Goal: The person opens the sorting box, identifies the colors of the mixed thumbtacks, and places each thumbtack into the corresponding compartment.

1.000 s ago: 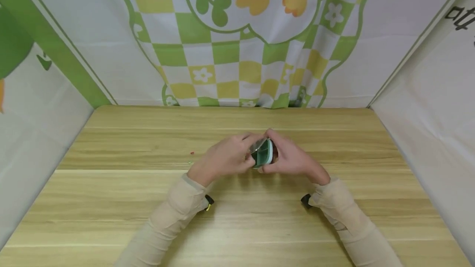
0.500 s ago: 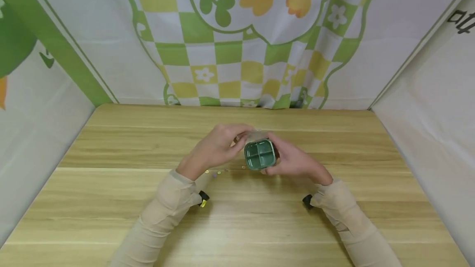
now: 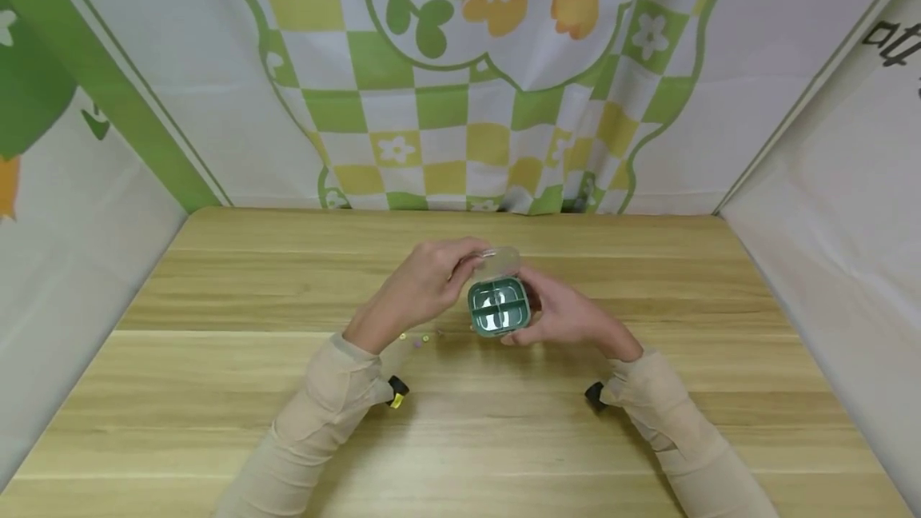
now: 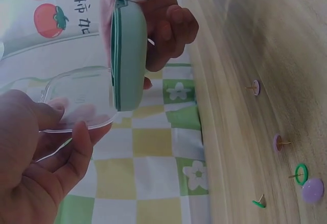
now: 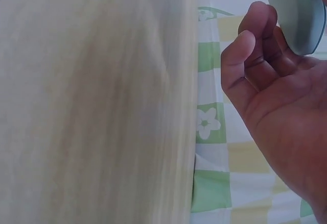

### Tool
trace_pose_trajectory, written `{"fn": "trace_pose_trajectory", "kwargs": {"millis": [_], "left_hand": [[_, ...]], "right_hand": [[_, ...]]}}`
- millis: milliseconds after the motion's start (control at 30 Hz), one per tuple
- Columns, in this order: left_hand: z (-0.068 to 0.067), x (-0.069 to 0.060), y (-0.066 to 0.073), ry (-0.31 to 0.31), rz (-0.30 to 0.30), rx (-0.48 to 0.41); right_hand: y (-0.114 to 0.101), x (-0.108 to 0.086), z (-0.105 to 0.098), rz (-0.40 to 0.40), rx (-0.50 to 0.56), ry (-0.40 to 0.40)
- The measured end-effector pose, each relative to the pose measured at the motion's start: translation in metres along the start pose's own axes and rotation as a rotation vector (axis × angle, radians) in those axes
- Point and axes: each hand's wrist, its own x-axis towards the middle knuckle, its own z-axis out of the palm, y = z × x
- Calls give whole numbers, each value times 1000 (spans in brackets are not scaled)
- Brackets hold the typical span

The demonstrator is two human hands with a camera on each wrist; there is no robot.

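Right-hand grip [image 3: 564, 312] clamped on the right side of the green box [image 3: 499, 307], spread to its width; left-hand grip [image 3: 429, 278] pinching the clear lid [image 3: 501, 262] at the box's far edge. Held above the worktop [image 3: 468, 438], the box should be light, stiff, slightly slick, best taken by its sides; the lid looks fragile. Pushpins [image 4: 312, 190] lie below, left of the box.
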Motion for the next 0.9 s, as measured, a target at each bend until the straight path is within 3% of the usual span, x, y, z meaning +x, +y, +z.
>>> {"fn": "trace_pose_trajectory", "kwargs": {"millis": [167, 400, 667, 767, 900], "left_hand": [[2, 0, -2, -6, 3, 21], [3, -2, -12, 11, -59, 45], [7, -2, -14, 35, -23, 51], [13, -2, -14, 30, -68, 16], [24, -3, -14, 3, -193, -58]], "right_hand": [[4, 1, 2, 26, -21, 18], [0, 4, 4, 83, -82, 108], [-6, 6, 9, 81, -155, 166], [-5, 7, 11, 60, -200, 184], [1, 4, 6, 54, -273, 218]]}}
